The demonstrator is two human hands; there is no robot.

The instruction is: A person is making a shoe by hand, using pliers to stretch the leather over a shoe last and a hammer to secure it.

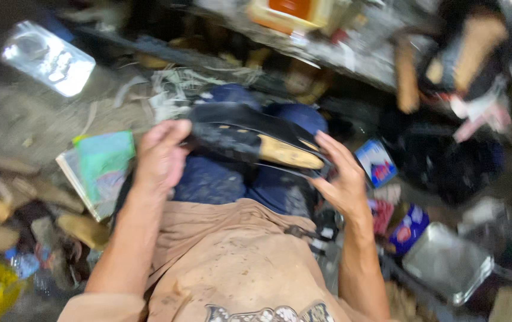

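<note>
A black shoe with a tan sole part lies sole-up across my knees, above my blue trousers. My left hand grips its left end, the thumb over the edge. My right hand holds the right end with fingers spread along the side. The picture is blurred by motion, so fine detail of the shoe is hard to tell.
A book with a green cover lies at my left. A shiny metal tin sits at top left, another metal tray at lower right. Small blue packets and scattered shoes and scraps surround me; a cluttered shelf runs above.
</note>
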